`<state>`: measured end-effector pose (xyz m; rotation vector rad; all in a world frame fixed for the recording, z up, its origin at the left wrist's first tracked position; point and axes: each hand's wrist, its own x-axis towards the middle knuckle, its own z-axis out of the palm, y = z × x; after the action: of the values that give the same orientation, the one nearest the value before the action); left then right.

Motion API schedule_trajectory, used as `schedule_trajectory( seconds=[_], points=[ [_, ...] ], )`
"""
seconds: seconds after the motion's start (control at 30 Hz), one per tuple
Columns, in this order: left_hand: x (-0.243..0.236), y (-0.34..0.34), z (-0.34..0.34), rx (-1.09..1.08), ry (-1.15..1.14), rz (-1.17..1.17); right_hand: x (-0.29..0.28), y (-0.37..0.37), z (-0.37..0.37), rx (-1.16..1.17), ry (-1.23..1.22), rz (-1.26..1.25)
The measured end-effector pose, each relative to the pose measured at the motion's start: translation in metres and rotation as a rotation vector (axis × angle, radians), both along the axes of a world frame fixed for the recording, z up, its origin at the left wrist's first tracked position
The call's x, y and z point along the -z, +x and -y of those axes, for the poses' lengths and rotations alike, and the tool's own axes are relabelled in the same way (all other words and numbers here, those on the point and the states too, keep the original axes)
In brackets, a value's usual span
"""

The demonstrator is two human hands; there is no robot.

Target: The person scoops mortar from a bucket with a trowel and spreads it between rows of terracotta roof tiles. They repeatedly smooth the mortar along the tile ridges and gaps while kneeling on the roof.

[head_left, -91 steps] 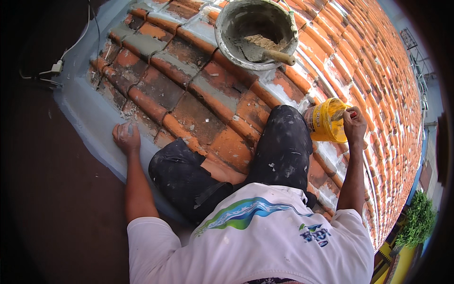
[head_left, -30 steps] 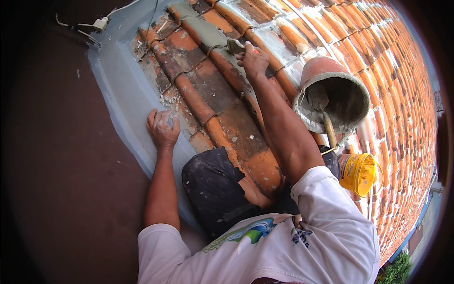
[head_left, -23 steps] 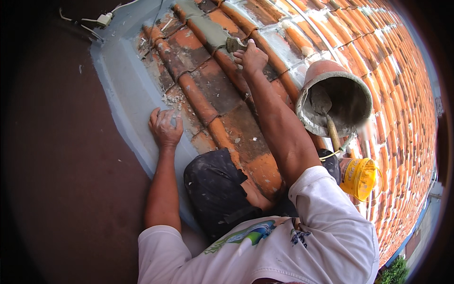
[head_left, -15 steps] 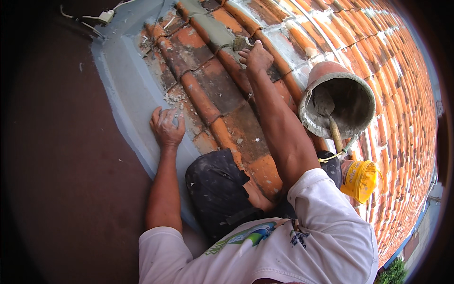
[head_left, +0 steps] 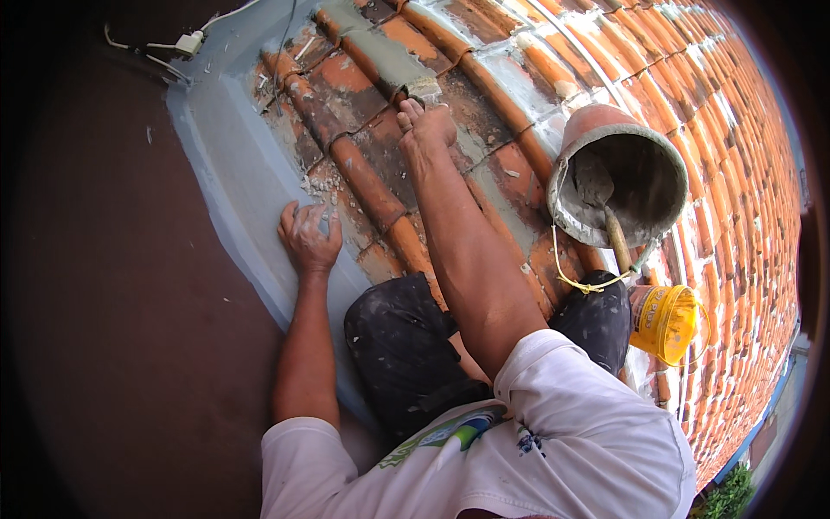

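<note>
My right hand point(head_left: 429, 130) is closed around a paintbrush whose pale bristles point(head_left: 424, 87) touch a rounded roof tile. Most of its handle is hidden by the hand. Wet-looking grey coating point(head_left: 385, 56) covers the upper length of that same tile row, ending about where the brush is. Fingers spread, my left hand point(head_left: 309, 239) rests on the grey-coated border strip point(head_left: 238, 164) beside the tiles and holds nothing. Crumbs of broken mortar point(head_left: 322, 183) lie just above its fingertips.
A mortar-crusted bucket point(head_left: 601, 125) lies tipped toward me on the right, with a wooden-handled trowel point(head_left: 616, 235) inside. Below it stands a yellow pail point(head_left: 670, 322). Orange tiles point(head_left: 726, 173) slope away to the right. A white cable connector point(head_left: 188, 41) lies at upper left.
My right hand has moved left with the brush, from the channel between rows onto the rounded tile. My right knee now shows beside the bucket. The left hand has stayed in place.
</note>
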<state>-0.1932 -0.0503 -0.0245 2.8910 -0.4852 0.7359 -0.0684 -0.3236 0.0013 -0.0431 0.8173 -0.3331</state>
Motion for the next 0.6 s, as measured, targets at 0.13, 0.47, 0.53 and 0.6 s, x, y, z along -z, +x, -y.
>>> schedule_trajectory(
  seconds=[0.13,0.47,0.53,0.6],
  points=[
    [0.002,0.001,-0.002,0.012,-0.005,0.004,0.005,-0.021,-0.011,-0.166,-0.133,0.008],
    [0.002,0.001,-0.002,0.017,-0.013,0.019,0.01,-0.029,0.008,-0.21,-0.194,-0.056],
    [0.001,0.001,-0.002,0.022,-0.036,0.016,0.005,-0.03,-0.003,-0.231,-0.235,0.006],
    [0.002,0.001,-0.002,0.021,-0.031,0.009,0.006,-0.041,-0.007,-0.266,-0.253,0.038]
  ],
)
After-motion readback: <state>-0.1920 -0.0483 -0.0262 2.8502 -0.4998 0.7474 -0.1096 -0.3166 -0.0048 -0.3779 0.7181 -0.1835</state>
